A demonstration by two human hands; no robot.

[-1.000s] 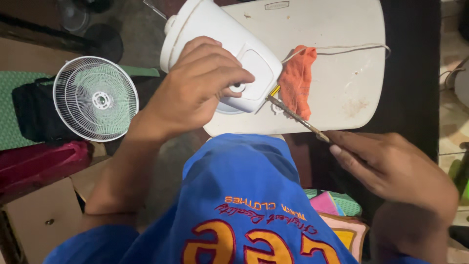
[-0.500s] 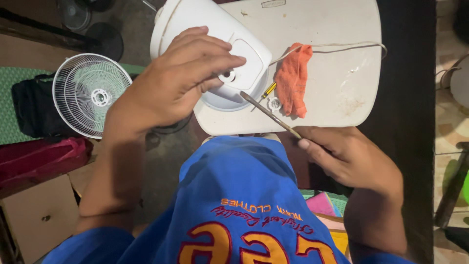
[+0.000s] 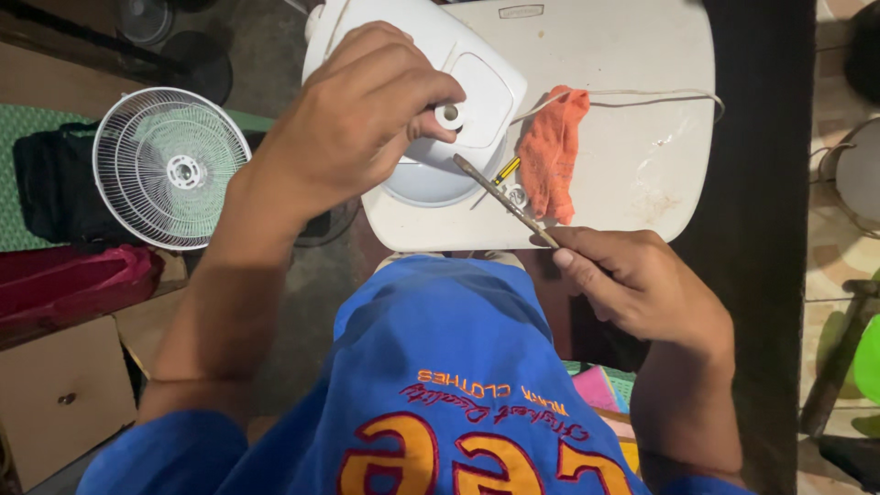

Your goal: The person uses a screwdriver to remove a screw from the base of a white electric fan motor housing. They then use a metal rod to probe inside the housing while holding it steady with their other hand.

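White fan housing point(image 3: 477, 92) under left hand point(image 3: 357, 128).

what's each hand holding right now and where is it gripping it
The left hand grips the white appliance housing over its top, thumb by a small round knob. The right hand pinches a thin stick-like tool at its near end.

Two hands point(image 3: 357, 137), one orange rag point(image 3: 553, 151)

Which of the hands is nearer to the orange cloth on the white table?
The right hand: it holds a thin tool just below the orange cloth. The left hand grips the white appliance housing, further to the cloth's left.
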